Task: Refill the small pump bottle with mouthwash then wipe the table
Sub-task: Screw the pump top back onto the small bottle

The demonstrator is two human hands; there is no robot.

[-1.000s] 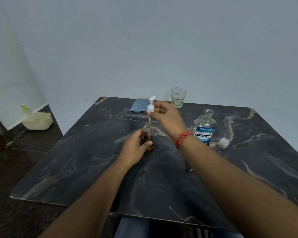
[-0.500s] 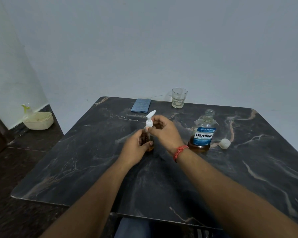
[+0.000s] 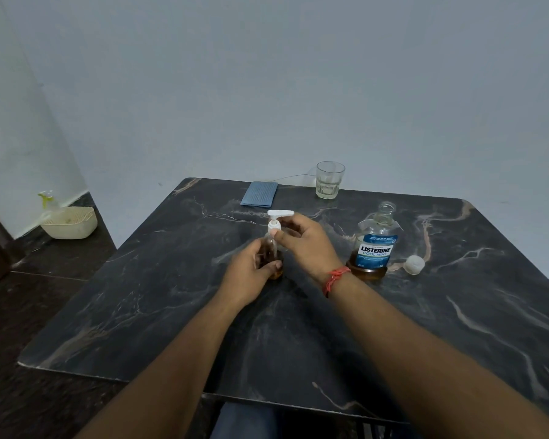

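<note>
Left hand (image 3: 251,274) wraps small pump bottle (image 3: 271,258); right hand (image 3: 301,242) pinches white pump collar (image 3: 274,225). Bottle light, probably glass, slick; hold body, twist collar. Mouthwash bottle (image 3: 374,245) right of it, uncapped.

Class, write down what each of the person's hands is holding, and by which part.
Left hand: the small pump bottle, around its body. Right hand: the white pump head, gripped at its collar.
</note>
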